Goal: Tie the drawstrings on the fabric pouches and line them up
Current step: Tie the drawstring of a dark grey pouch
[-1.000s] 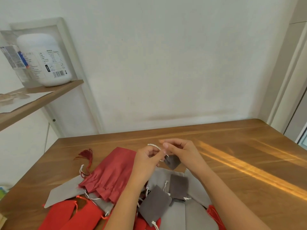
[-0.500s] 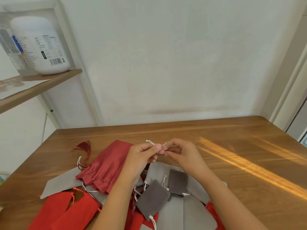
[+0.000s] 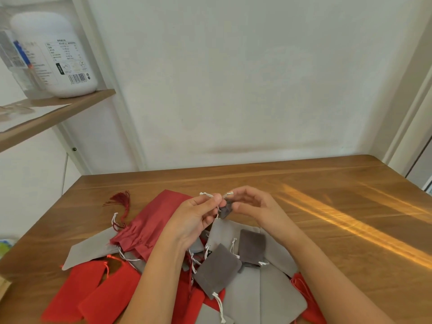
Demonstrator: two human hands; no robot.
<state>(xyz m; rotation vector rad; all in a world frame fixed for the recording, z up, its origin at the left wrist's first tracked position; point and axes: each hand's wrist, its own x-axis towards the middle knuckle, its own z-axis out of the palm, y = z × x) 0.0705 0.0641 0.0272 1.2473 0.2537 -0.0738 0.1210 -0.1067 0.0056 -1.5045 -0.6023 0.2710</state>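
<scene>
Pouch of the moment is the little dark grey one [image 3: 225, 210], and it is hanging in the air just above the far edge of the pile [image 3: 245, 288], right between the two hands. The left hand [image 3: 194, 213] is pinching one white drawstring end [image 3: 207, 194] between thumb and fingertips, its knotted tip poking out past them. The right hand [image 3: 254, 206] is curling its fingers in and pinching the other string end [image 3: 229, 194], so the pouch is dangling just below both sets of fingertips. The pile is lying on the wooden table [image 3: 339, 242]. A big dark red pouch [image 3: 152, 220] is lying on its left side, dark grey pouches [image 3: 217, 268] are sitting in its middle, and bright red pouches [image 3: 93, 291] are fanning out at its near left corner.
</scene>
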